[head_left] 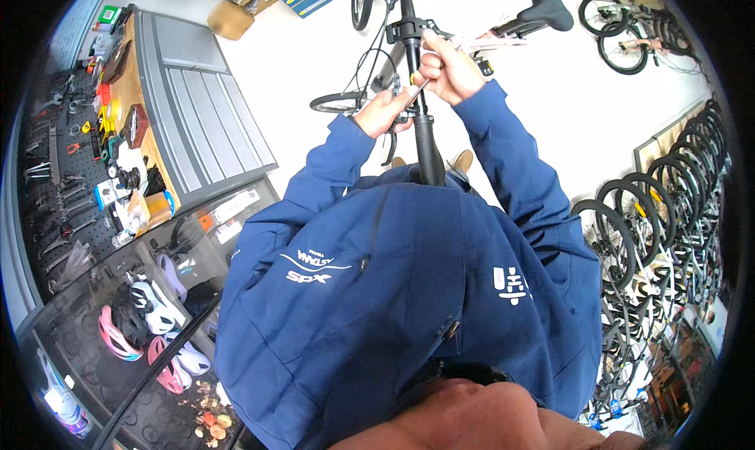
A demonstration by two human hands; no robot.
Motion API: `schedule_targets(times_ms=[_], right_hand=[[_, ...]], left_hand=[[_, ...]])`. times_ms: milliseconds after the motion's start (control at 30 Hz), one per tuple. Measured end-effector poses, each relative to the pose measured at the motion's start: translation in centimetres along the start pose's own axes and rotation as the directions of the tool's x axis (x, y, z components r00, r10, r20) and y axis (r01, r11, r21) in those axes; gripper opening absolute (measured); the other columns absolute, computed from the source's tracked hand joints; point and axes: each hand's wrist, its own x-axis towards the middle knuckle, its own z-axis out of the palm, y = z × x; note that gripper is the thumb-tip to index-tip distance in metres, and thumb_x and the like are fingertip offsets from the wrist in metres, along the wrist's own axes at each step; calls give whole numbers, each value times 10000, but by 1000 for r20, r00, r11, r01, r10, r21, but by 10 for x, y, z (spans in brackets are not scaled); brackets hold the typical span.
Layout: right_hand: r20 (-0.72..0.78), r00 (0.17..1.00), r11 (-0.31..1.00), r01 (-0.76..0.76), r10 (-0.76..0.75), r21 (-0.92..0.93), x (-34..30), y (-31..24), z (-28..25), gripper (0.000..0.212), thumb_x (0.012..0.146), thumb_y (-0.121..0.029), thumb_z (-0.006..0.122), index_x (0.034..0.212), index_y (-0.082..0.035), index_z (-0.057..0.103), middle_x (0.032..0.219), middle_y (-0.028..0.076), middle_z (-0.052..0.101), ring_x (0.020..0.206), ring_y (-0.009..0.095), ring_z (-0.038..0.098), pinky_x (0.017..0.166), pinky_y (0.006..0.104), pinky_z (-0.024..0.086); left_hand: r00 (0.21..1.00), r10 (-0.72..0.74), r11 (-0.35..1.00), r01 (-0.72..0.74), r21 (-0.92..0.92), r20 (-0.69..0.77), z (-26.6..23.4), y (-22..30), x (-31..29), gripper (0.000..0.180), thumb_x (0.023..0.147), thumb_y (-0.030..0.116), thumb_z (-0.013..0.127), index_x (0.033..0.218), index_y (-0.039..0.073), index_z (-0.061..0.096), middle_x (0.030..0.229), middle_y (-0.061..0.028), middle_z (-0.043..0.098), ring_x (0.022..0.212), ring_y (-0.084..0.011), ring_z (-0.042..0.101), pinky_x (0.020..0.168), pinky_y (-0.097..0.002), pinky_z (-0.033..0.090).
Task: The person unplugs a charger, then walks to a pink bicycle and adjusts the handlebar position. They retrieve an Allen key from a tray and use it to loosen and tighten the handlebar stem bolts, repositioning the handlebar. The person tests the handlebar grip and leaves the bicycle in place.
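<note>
A black handlebar (415, 69) runs toward me, ending in a dark rubber grip (428, 153) close to my jacket. On its left side my left hand (381, 112) is closed about the mount of a black brake lever (390, 149), whose blade sticks out below the fingers. My right hand (451, 71) sits over the bar with fingers curled in a pinch. From that pinch a thin silver rod-like tool (419, 91) slants down toward my left fingers. Its exact kind and its far tip are too small to tell. Black cables (363, 65) loop beside the bar.
The bike's black saddle (544, 11) is at the far right. A grey cabinet (212, 120) and a pegboard of tools (63, 167) stand left. Helmets (153, 304) lie in a case at the lower left. Rows of bicycle wheels (617, 234) line the right.
</note>
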Motion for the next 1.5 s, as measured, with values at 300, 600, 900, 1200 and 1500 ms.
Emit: schedule_targets(times_ms=[300,600,900,1200,1500], right_hand=[[-173,875,379,13,-453,-925,-34,8,-6,328,984,-295,721,979,13,607,770,153,710,688,218,729,639,333,600],[197,885,-495,-43,-421,-868,-6,-16,20,462,891,-365,671,929,93,633,779,286,702,781,446,726,768,497,592],[111,947,-774,311,301,-552,51,9,96,304,874,-175,668,1094,26,725,1001,251,761,954,391,759,820,473,613],[181,827,-773,562,533,-293,43,31,118,308,810,-136,734,1097,-26,717,992,182,770,933,354,766,771,445,618],[425,634,-671,737,646,-78,6,86,103,161,916,-214,646,978,-91,729,827,55,714,756,234,726,669,371,588]], left_hand=[[990,84,980,-103,-171,-114,2,-24,4,548,1103,595,378,1104,84,577,698,-18,550,540,-101,555,469,-228,381],[993,109,994,-109,-4,38,-3,-23,8,485,1141,485,303,975,77,505,624,-45,497,534,-135,454,521,-292,374],[972,153,983,-169,77,176,-13,-42,22,304,1042,327,405,956,93,580,580,-15,518,516,-134,489,509,-299,366],[985,86,837,11,-547,151,-2,-86,37,371,1066,458,543,1026,98,623,634,-35,584,490,-131,513,469,-281,430],[959,72,790,-223,-571,-274,10,-50,6,516,1080,596,445,1071,107,608,721,-32,572,581,-119,529,540,-269,454]])
